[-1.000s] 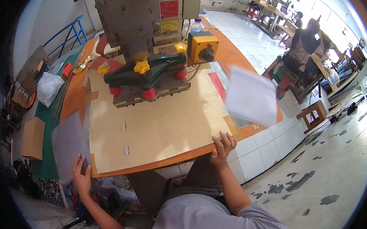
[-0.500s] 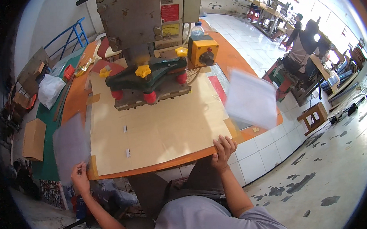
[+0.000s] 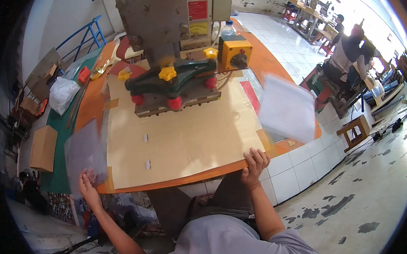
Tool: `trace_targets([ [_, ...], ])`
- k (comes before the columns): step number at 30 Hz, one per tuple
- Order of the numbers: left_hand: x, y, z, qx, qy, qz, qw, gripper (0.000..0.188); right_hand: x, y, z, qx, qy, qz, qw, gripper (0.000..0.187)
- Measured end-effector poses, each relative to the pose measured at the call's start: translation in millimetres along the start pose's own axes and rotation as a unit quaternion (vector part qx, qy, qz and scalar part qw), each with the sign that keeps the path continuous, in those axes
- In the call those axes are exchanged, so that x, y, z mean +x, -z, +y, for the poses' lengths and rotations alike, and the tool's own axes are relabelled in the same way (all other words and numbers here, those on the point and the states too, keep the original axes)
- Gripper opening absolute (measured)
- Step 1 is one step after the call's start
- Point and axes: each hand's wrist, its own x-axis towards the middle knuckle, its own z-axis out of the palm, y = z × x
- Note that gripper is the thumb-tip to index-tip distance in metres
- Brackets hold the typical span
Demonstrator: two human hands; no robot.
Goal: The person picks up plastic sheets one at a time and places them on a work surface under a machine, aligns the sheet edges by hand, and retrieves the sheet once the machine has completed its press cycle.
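My left hand (image 3: 89, 185) is at the near left corner of the table, its fingers closed at the lower edge of a stack of clear plastic sheets (image 3: 85, 144). The fingertips show partly through the plastic. My right hand (image 3: 255, 166) grips the table's front edge (image 3: 210, 172) at the right, fingers on top and thumb lower down. Between my hands lies a wide tan sheet (image 3: 189, 140), taped at its corners. Two small pale pieces, one a white strip (image 3: 148, 164), lie on its left half. A press head (image 3: 178, 89) with yellow knobs and red feet stands over its far part.
A stack of whitish translucent sheets (image 3: 288, 108) sits at the right. Behind it is a yellow control box (image 3: 235, 53). A cardboard box (image 3: 43, 148) and white bag (image 3: 62, 96) stand on a green surface at left. Further back right, a person (image 3: 345, 56) sits beside a wooden stool (image 3: 354, 132).
The whole view has shifted, so the scene sits slightly further right and higher. My left fingers have moved a little further onto the plastic sheets. My right hand keeps its place on the edge.
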Motion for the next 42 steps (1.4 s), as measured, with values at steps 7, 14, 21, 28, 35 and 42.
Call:
trace_targets([
  [7,10.0,-2.4,11.3,0.056,-0.058,0.088,0.993,0.031,0.5,2.6,6.8,-0.019,0.016,0.001,1.000,0.057],
  [14,-37.1,-35.8,51.1,-0.034,-0.132,0.099,0.986,0.036,0.6,-2.8,3.9,-0.016,0.014,0.014,1.000,0.056],
  [21,-159.6,-130.1,77.0,0.041,-0.387,-0.217,0.895,0.026,0.8,-1.9,3.4,-0.010,0.008,0.021,1.000,0.056],
  [28,-251.4,-191.2,86.0,0.109,-0.423,-0.466,0.770,0.048,7.9,8.6,-4.9,-0.027,0.011,-0.003,1.000,0.058],
  [35,-257.3,-204.7,97.9,0.070,-0.445,-0.503,0.738,0.050,100.4,45.0,-67.2,0.063,-0.063,-0.225,0.970,0.042],
  [42,-281.7,-207.7,97.1,0.006,-0.469,-0.539,0.700,0.054,128.0,20.3,-71.9,0.233,-0.192,-0.352,0.886,0.064],
])
